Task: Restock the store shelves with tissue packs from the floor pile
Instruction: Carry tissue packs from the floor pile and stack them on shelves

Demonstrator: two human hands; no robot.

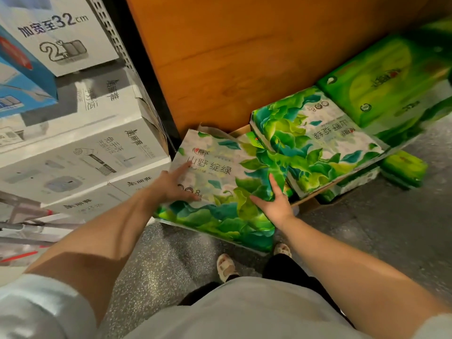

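down on the speckled floor, against an orange wooden panel (244, 57), lies a pile of green leaf-printed tissue packs (330, 143). nearest the person, one large tissue pack (220, 192) lies tilted, its long axis running left to right between both hands. left hand (171, 184) presses flat, fingers straight, on its left end; right hand (275, 204) holds its right edge, the grip partly hidden. both hands seem equally near for a lift.
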